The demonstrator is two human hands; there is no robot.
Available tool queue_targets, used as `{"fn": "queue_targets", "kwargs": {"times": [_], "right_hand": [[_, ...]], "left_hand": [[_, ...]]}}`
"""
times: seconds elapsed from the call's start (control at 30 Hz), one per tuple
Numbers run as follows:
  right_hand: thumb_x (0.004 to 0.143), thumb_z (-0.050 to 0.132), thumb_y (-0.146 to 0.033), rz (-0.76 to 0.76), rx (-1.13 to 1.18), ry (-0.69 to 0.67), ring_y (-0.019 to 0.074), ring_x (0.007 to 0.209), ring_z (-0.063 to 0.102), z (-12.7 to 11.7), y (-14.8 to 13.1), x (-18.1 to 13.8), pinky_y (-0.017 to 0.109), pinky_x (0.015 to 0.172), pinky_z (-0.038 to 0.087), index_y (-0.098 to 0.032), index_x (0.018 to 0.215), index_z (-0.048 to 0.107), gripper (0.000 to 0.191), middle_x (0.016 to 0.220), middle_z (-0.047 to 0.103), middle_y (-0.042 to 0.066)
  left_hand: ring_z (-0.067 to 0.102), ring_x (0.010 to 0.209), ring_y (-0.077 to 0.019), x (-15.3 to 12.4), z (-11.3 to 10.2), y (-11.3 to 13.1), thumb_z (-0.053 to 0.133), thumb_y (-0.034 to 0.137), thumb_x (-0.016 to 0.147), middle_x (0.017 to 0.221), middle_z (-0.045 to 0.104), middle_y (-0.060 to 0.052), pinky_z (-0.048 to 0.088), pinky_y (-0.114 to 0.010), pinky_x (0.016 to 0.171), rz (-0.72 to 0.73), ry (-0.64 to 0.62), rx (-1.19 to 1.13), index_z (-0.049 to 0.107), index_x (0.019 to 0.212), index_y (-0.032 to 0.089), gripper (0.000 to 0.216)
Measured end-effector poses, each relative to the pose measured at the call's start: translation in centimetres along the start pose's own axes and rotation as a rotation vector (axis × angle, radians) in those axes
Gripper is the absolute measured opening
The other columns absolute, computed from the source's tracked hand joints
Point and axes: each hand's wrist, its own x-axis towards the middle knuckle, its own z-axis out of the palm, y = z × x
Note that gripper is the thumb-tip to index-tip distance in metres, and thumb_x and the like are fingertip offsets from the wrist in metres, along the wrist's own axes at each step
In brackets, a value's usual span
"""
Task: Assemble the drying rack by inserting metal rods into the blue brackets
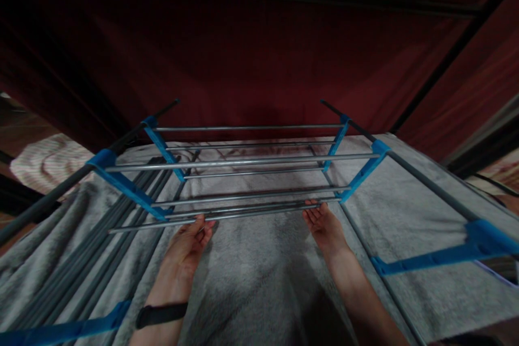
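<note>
A thin grey metal rod (146,225) lies crosswise at the near side of a partly built rack, its left end sticking out past the bracket. My left hand (190,240) pinches it left of the middle, thumb on top; a dark band circles that wrist. Toward its right end, the fingers of my right hand (324,225) are closed around it. Just beyond, the rack has several crossbars (235,162) set between blue plastic brackets, one at the left (132,190) and one at the right (364,172), carried on long dark poles (433,186).
Several loose grey tubes (109,232) lie on the grey blanket (259,292) at the left. More blue brackets stand near me, at the lower left (73,330) and right (438,257). A dark red panel (259,54) rises behind the rack.
</note>
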Motion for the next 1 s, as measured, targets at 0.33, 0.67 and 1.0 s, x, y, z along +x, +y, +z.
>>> {"fn": "queue_targets", "kwargs": {"times": [0.33, 0.67, 1.0], "right_hand": [[0.086, 0.064, -0.013, -0.055, -0.002, -0.024, 0.0121, 0.08, 0.072, -0.3, 0.8, 0.1, 0.025, 0.078, 0.06, -0.023, 0.08, 0.071, 0.014, 0.081, 0.076, 0.0], [0.075, 0.071, -0.008, -0.066, 0.024, -0.048, 0.0117, 0.076, 0.072, -0.8, 1.0, 0.5, 0.024, 0.077, 0.061, -0.023, 0.076, 0.071, 0.015, 0.08, 0.077, -0.002], [0.073, 0.075, -0.009, -0.06, 0.015, -0.084, 0.0115, 0.076, 0.072, -0.8, 1.4, 0.1, 0.026, 0.082, 0.06, -0.022, 0.075, 0.069, 0.014, 0.079, 0.076, -0.002]], "left_hand": [[0.068, 0.058, -0.0112, 0.5, -0.3, -0.2, 0.058, -0.001, 0.09, 0.066, 0.065, -0.001, 0.055, -0.016, 0.048, 0.0, 0.003, 0.011, 0.058, 0.071, 0.012, 0.023], [0.067, 0.058, -0.0104, 0.7, -0.3, -0.2, 0.058, 0.0, 0.09, 0.068, 0.066, -0.002, 0.055, -0.016, 0.049, -0.031, -0.029, 0.026, 0.06, 0.074, 0.012, 0.019], [0.069, 0.063, -0.0132, 0.4, -0.2, -0.3, 0.059, 0.002, 0.09, 0.067, 0.064, -0.003, 0.056, -0.018, 0.052, -0.101, -0.053, 0.026, 0.063, 0.076, 0.012, 0.018]]}}
